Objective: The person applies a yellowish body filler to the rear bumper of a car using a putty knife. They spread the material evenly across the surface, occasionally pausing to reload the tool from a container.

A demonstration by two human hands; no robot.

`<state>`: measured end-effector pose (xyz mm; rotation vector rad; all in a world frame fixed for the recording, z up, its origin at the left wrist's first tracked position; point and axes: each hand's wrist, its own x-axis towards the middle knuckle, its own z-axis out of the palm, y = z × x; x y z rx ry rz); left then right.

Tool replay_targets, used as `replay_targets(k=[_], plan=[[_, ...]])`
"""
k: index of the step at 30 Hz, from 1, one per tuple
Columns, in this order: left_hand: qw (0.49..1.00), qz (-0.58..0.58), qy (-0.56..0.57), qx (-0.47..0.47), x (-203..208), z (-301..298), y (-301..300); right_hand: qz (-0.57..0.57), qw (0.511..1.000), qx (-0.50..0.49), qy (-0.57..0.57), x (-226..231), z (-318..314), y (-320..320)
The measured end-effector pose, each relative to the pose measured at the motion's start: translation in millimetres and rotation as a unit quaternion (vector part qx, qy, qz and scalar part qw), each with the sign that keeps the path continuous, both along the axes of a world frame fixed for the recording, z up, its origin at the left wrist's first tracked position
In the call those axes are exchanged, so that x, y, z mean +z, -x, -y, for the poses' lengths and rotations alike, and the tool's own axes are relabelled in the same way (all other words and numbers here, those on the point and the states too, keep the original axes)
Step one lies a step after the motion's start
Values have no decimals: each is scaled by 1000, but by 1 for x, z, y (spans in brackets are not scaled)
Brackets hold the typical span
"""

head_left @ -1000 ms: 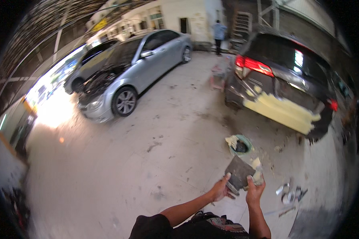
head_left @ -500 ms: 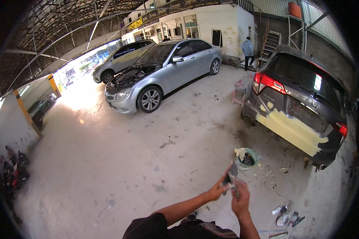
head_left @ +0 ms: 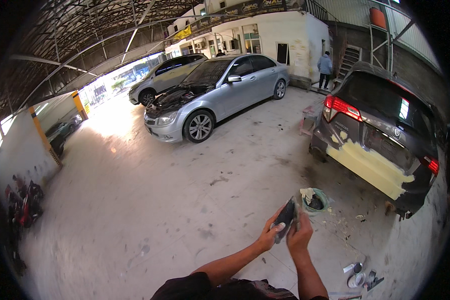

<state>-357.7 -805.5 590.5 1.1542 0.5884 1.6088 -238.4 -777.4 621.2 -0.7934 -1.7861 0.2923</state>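
Observation:
In front of my body, both hands hold a dark, flat, elongated block point(head_left: 286, 216), tilted with one end pointing up and away. My left hand point(head_left: 270, 237) is closed round its left side, thumb across the lower part of the dark face. My right hand point(head_left: 300, 237) closes on the right edge, where a thin greyish strip shows beside the block; its fingertips are blurred. I cannot make out whether that strip is a separate sheet. Just beyond the hands stands a green bucket point(head_left: 326, 202) with a pale cloth point(head_left: 307, 194) over its rim.
At right stands a dark grey car point(head_left: 355, 112) with pale yellow filler point(head_left: 367, 167) across its rear. Small tins point(head_left: 356, 280) lie on the floor at lower right. A silver sedan point(head_left: 240, 90) with its engine bay exposed stands ahead. Farther back, a person point(head_left: 325, 67) stands near stairs.
My view has swung slightly left, so the surroundings sit farther right. The block has turned in my hands and its dark broad face now shows more fully.

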Motion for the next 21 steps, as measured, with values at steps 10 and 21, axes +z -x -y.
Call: replay_targets(k=[10,21], plan=[[999,-23,-25,-21,9,6,82,39,995,89,-19,7,52,72],[988,-87,-24,126,-9,64,192,27,994,99,46,6,48,197]])
